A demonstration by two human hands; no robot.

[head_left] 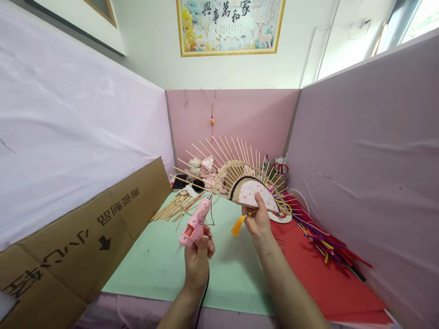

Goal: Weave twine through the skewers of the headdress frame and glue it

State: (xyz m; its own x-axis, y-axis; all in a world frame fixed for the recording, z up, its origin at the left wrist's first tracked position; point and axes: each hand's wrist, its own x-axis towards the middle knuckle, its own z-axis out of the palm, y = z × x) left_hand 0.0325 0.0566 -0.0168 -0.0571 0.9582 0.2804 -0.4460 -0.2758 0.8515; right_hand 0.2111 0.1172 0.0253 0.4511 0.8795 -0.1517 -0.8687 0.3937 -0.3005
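My left hand (199,251) is wrapped round the handle of a pink glue gun (196,223), whose nozzle points up at the left end of a fan-shaped piece (236,165) made of thin sticks and woven cord. My right hand (257,218) grips this fan by its lower middle, thumb on the white dotted half-round panel (254,192) with a black and tan braided edge. A yellow tassel (238,225) hangs beside my right hand. The nozzle tip is close to the cord; whether it touches is unclear.
Loose sticks (178,208) lie on the green mat (151,260) at the left. Colourful pipe cleaners (322,242) rest over a red sheet (302,274) at the right. Red-handled scissors (280,169) stand at the back. A cardboard panel (85,242) borders the left side; a black cord hangs below my left hand.
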